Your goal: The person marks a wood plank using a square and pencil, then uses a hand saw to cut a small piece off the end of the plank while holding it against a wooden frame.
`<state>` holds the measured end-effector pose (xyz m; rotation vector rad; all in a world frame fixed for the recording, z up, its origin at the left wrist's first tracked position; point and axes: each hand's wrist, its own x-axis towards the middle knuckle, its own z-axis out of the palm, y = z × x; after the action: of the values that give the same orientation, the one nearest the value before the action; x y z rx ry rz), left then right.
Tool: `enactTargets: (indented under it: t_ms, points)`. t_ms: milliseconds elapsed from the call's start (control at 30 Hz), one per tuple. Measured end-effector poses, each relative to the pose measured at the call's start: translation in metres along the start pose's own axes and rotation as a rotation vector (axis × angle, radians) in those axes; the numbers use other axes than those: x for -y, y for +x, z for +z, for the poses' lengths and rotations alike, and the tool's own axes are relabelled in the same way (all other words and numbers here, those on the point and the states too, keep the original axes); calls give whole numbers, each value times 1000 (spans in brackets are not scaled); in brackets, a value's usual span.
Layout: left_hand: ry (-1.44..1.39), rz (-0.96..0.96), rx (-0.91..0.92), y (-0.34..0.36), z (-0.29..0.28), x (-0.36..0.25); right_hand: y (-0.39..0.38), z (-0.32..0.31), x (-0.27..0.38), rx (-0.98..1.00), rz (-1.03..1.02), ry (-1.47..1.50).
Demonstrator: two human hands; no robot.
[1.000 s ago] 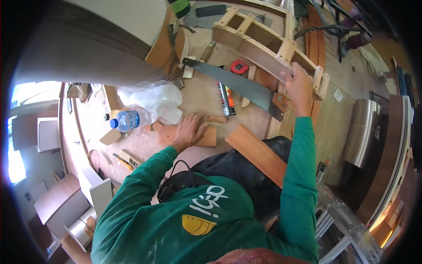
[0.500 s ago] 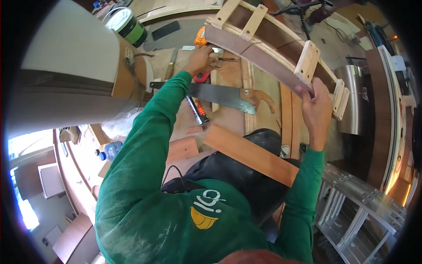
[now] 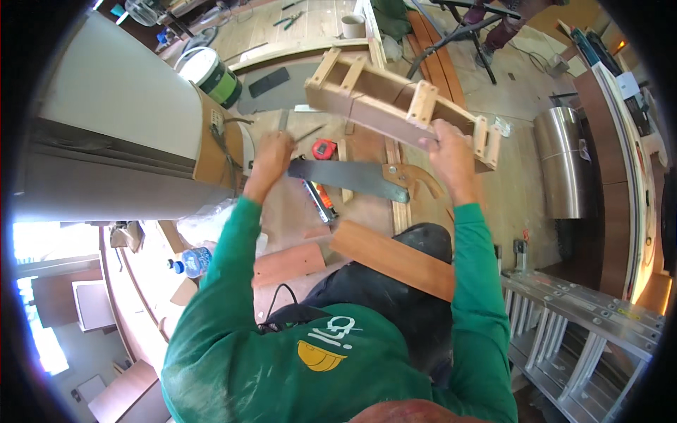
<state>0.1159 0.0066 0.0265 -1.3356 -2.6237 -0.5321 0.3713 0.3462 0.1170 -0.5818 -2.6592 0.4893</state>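
Note:
My right hand (image 3: 453, 151) grips the right end of a curved wooden frame (image 3: 384, 116), thumb on its near side. Light wooden blocks with screw heads cross the frame's open top; it is tilted and slightly blurred. My left hand (image 3: 271, 158) is closed around a thin dark pencil-like stick (image 3: 310, 132) that points up and right. Beyond this hand the blade of a flat tool (image 3: 283, 120) shows; its handle is hidden. Close by are a red tape measure (image 3: 324, 149), a handsaw (image 3: 352, 178) and a black-and-orange tube (image 3: 321, 203). A reddish-brown board (image 3: 395, 259) rests across my thigh.
At the left stand a large white rolled sheet (image 3: 134, 99) and a white-and-green bucket (image 3: 209, 76). A blue-capped bottle (image 3: 192, 263) lies lower left. To the right are a metal cylinder (image 3: 562, 162) and an aluminium ladder (image 3: 585, 317). Another person's legs (image 3: 504, 28) show at the far right.
The wooden frame has come nearer and left with my right hand. My left hand has drawn back left, now with the thin stick. The orange object by the frame's end is out of sight.

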Motion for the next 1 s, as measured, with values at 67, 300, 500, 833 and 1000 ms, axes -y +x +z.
enactTargets:
  t_ms: [67, 300, 500, 833, 1000]
  points:
    - [-130, -47, -55, -55, -27, -14, 12, 26, 9, 41, -23, -25]
    - [-398, -327, 20, -195, -58, -82, 35, 100, 42, 167, -110, -113]
    - [-559, -283, 127, -158, -60, -112, 37, 101, 38, 153, -167, -151]
    - [-592, 57, 190, -100, -72, -177, -58, -29, 67, 89, -8, 319]
    - [-645, 449, 216, -94, -59, -209, -184, -65, 91, -16, -221, -43]
